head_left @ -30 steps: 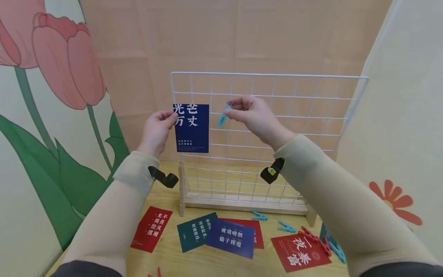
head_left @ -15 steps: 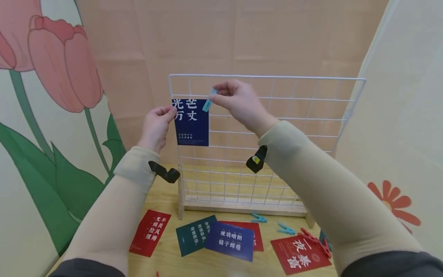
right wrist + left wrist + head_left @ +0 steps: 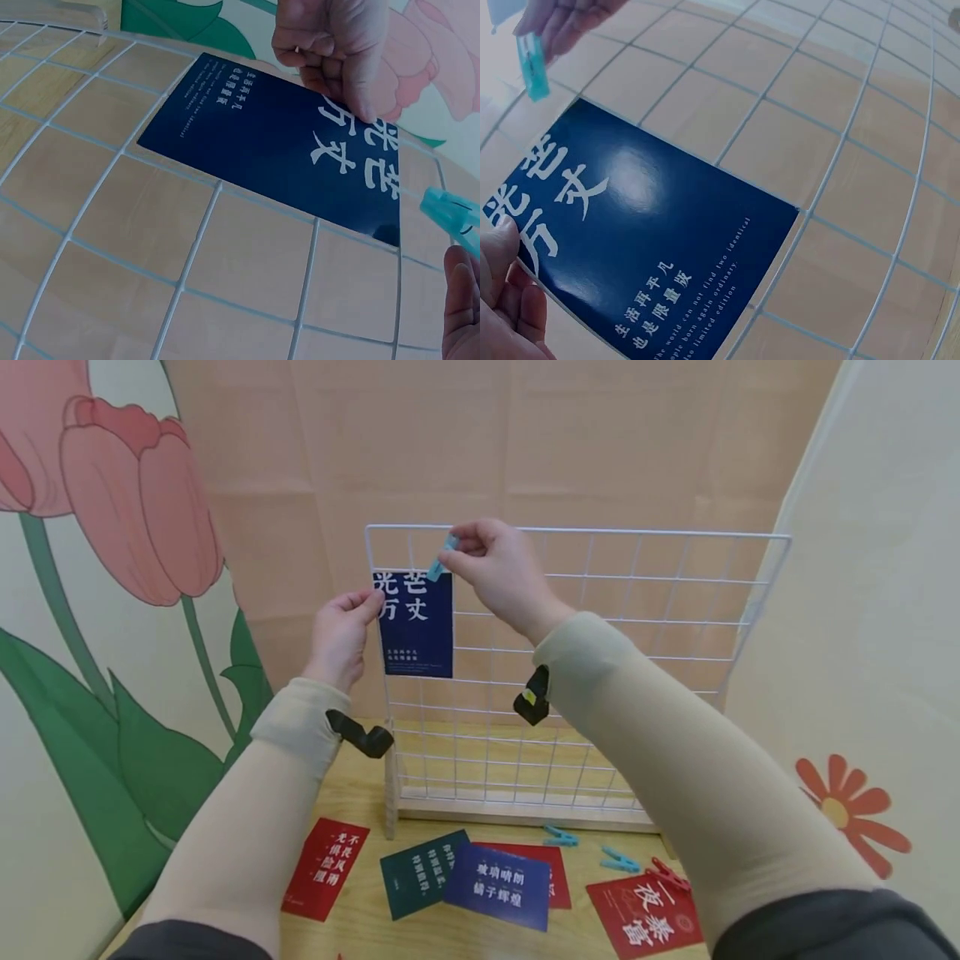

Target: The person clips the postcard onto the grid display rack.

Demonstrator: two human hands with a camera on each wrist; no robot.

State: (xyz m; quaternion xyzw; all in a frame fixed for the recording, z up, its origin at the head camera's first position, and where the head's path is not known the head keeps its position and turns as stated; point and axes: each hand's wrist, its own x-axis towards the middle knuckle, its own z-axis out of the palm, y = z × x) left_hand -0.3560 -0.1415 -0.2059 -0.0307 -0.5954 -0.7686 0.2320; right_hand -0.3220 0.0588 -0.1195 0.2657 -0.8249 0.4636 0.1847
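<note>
Head: left hand (image 3: 341, 637) pinches navy card (image 3: 418, 632) by left edge, before upper left of grid (image 3: 584, 576); right hand (image 3: 506, 570) pinches 1 clip (image 3: 441, 561). Left wrist: clip near card's corner, apart. Right wrist: gap shows between clip and card's top.

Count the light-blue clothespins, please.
3: one clothespin pinched in the right hand, a second clothespin on the table before the rack, a third clothespin near the rightmost card. The right sleeve may hide more.
</note>
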